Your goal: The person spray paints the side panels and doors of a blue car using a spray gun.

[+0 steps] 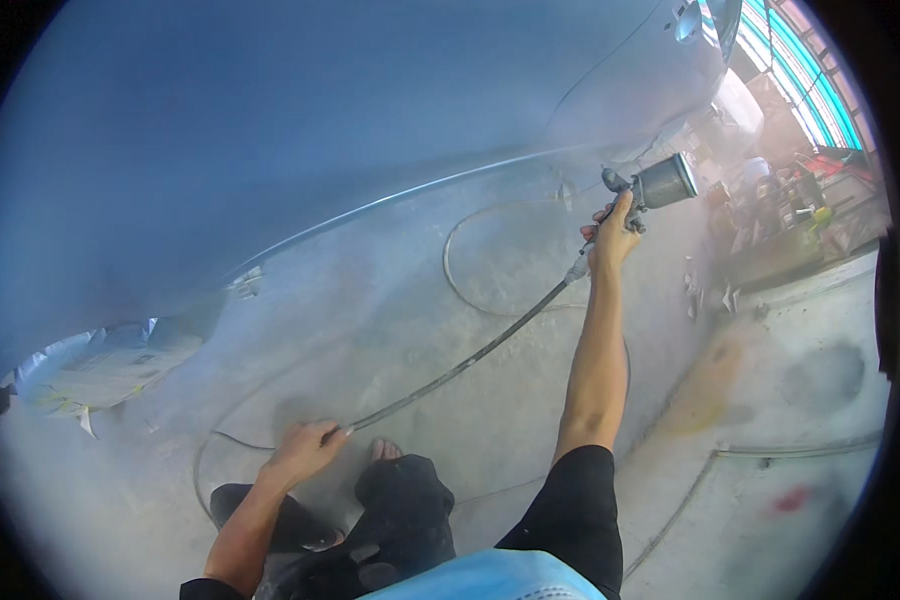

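A paint spray gun (pixel 620 200) with a grey metal cup (pixel 667 182) is gripped in my right hand (pixel 615 235), arm stretched out to the upper right. The cup lies tipped on its side, pointing right. From the gun's handle a dark air hose (pixel 470 357) runs down to my left hand (pixel 307 452), whose fingers are wrapped round it near my knees. The gun is close to the lower edge of a large blue-grey car body (pixel 300 130), apart from it as far as I can see. A haze blurs the panel's surface.
The hose loops (pixel 450 262) across the dusty concrete floor (pixel 390 300). Paper masking (pixel 110 370) covers a wheel at the left. Cluttered tools and containers (pixel 780 215) stand at the right, near a bright window (pixel 805 70). My bare foot (pixel 385 450) is below.
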The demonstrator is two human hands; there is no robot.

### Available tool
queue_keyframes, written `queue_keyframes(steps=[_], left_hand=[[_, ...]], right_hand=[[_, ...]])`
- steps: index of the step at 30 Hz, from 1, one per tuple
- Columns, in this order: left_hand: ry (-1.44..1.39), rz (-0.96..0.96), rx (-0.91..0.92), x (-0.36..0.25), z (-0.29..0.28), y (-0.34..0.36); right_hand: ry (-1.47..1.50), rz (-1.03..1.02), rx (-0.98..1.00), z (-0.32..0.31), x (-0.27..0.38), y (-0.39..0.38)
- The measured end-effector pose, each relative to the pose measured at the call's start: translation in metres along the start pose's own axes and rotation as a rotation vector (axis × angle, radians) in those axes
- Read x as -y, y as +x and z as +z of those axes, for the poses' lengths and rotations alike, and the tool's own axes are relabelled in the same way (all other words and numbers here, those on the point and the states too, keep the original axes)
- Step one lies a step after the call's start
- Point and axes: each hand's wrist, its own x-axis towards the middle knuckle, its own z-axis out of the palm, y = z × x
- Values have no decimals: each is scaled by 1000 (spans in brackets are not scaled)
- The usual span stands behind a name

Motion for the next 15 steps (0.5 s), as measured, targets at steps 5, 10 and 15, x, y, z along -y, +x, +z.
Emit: queue_keyframes(steps=[5,10,15], left_hand=[[-122,-111,-4,13,-11,-69],[-83,-133,-82,28,9,-159],[-67,-152,-178,50,41,-240]], right_hand=[[-31,11,-91,-2,17,-14],[-84,12,235,-4,42,-117],[-59,-21,424,-1,85,-225]])
